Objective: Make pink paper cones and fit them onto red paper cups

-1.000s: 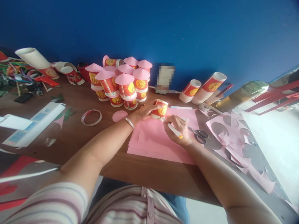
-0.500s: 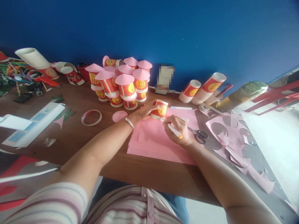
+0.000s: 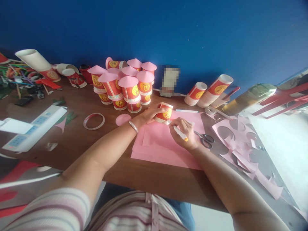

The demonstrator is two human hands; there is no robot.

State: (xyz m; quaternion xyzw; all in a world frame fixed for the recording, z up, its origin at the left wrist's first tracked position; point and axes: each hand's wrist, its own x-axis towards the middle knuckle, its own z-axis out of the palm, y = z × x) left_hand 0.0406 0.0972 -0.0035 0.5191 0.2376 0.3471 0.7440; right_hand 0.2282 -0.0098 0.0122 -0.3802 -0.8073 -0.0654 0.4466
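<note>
My left hand (image 3: 152,115) is closed around the side of a red paper cup (image 3: 167,110) with a yellow round emblem, pressing it onto a stack of pink paper (image 3: 158,141). The cup seems to stand rim down. A white marker pen (image 3: 180,133) with an orange end sits in the closed fingers of my right hand (image 3: 184,131), its tip near the cup's lower edge. Whether the tip touches the paper I cannot tell. Scissors with black handles (image 3: 206,139) lie just right of my right hand, partly on the pink sheets.
Red cups with pink paper cone tops (image 3: 128,86) stand stacked at the back. A tape roll (image 3: 94,121), a pink disc (image 3: 123,120) and a power strip (image 3: 36,128) lie left. Cup stacks (image 3: 215,89), a bottle (image 3: 250,99) and cut pink scraps (image 3: 240,144) are right.
My right hand has shifted very slightly right and up along the cup's lower edge with the marker pen. My left hand and the cup have stayed in place.
</note>
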